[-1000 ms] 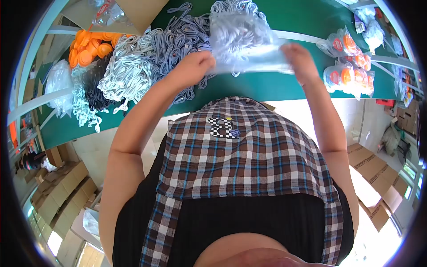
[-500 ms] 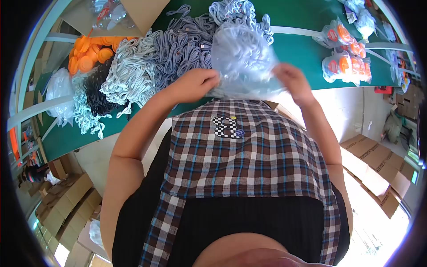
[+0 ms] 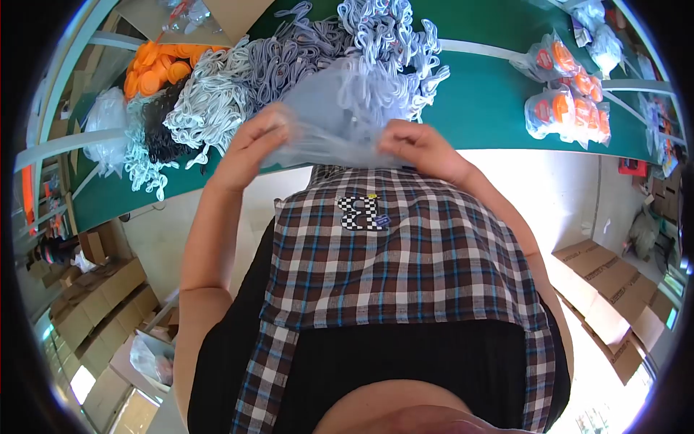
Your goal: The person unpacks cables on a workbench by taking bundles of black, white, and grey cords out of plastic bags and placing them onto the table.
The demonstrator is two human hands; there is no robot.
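Observation:
A clear plastic bag [image 3: 325, 108] is stretched between my two hands at the near edge of the green table. My left hand [image 3: 259, 137] pinches its left side, with the fingertips blurred by motion. On the other side, my right hand [image 3: 419, 148] grips the bag's edge between thumb and curled fingers. Bundled grey cables [image 3: 387, 32] lie just beyond the bag and show through its film. Whether anything is inside the bag, I cannot tell. Left of it are a heap of darker grey cables [image 3: 289, 65] and a heap of white cables [image 3: 210, 105].
Orange round pieces [image 3: 152, 69], black cables [image 3: 165, 126] and an open cardboard box [image 3: 231, 18] are at the left. Bagged orange items [image 3: 564, 108] lie on the right of the green table [image 3: 484, 108]. Cardboard cartons [image 3: 607, 289] stand on the floor at the right.
Both hands and the bag have shifted left. The bag has gone from bulging upright to lower and stretched sideways, uncovering more of the grey cables behind it.

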